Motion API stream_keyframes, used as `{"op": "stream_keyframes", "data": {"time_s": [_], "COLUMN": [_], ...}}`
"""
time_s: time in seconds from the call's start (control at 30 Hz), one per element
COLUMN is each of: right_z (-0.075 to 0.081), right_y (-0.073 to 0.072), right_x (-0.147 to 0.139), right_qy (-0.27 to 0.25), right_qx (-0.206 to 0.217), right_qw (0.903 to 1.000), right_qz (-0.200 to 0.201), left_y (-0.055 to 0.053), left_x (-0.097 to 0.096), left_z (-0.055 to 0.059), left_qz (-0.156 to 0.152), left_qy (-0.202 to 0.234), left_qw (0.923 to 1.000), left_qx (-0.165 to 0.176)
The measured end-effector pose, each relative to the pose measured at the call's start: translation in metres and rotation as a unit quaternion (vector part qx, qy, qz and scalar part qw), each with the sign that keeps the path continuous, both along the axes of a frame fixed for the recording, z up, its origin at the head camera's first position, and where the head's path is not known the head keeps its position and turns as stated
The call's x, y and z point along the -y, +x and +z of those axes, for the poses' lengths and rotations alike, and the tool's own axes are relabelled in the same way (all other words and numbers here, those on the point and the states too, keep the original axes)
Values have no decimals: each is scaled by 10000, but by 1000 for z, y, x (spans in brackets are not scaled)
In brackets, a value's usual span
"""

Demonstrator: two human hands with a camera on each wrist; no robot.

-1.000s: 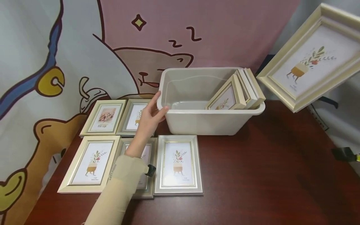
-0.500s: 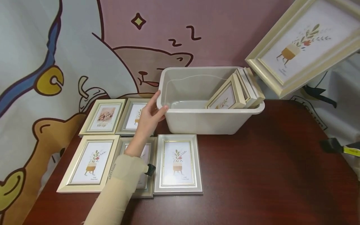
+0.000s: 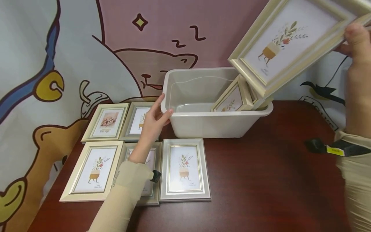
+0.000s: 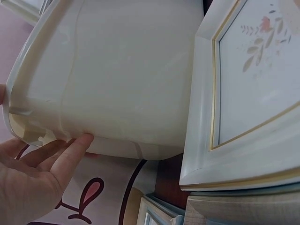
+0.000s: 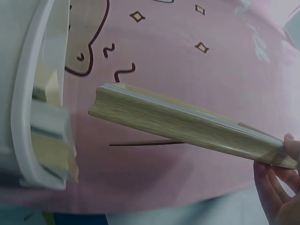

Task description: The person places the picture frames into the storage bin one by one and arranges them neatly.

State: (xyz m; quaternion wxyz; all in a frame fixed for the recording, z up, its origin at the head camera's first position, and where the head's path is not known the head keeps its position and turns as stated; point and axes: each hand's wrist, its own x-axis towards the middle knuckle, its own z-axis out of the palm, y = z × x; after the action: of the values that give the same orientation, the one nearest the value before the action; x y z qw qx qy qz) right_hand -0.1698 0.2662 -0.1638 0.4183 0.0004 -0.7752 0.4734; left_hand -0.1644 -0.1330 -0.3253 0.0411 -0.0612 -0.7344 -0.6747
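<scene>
My left hand point(image 3: 153, 125) grips the left rim of a light grey plastic bin point(image 3: 208, 125), thumb on the near side; in the left wrist view its fingers point(image 4: 75, 154) lie against the bin wall. My right hand point(image 3: 357, 43) holds a cream picture frame point(image 3: 285, 42) by its edge, raised and tilted above the bin's right end. That frame bears a potted-plant print; the right wrist view shows it edge-on, its wood-grain side point(image 5: 183, 122) facing the camera. Several other frames point(image 3: 232, 98) stand leaning at the bin's right end, partly hidden behind the held one.
On the dark red table point(image 3: 261, 187) several picture frames lie face up at the left, among them a silver-white frame point(image 3: 185, 196) in front of the bin and a cream frame point(image 3: 68, 195). My left forearm overlaps some. A cartoon-printed cloth point(image 3: 150, 32) hangs behind.
My right hand has come into view from the right, carrying the cream picture frame leftward and up over the bin's right end. My left hand keeps its grip on the rim.
</scene>
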Motion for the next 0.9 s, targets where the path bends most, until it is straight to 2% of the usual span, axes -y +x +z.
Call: {"op": "stream_keyframes", "data": {"time_s": [0.03,0.07,0.17,0.27,0.5,0.63,0.9], "right_z": [1,0,-3,-8,-19,-27,-44], "right_y": [1,1,-4,-13,-21,-22,-23], "right_x": [4,8,15,21,43,56,74], "right_qy": [-218,-325,-404,-599,-1022,-1178,-1256], "right_qx": [84,-6,-506,-1063,-1716,-1827,-1800], "right_qw": [9997,9994,9967,9876,9661,9589,9598], "right_qz": [-14,70,491,987,1636,1825,1750], "left_y": [0,0,0,0,-1,0,0], "left_x": [0,1,1,1,1,0,0], "left_z": [0,0,-1,-1,-2,-2,0], "left_qz": [3,-1,17,20,36,32,-3], "left_qy": [16,18,30,54,37,41,54], "left_qw": [10000,10000,10000,10000,10000,10000,10000], "left_qx": [11,24,32,14,7,-2,0]}}
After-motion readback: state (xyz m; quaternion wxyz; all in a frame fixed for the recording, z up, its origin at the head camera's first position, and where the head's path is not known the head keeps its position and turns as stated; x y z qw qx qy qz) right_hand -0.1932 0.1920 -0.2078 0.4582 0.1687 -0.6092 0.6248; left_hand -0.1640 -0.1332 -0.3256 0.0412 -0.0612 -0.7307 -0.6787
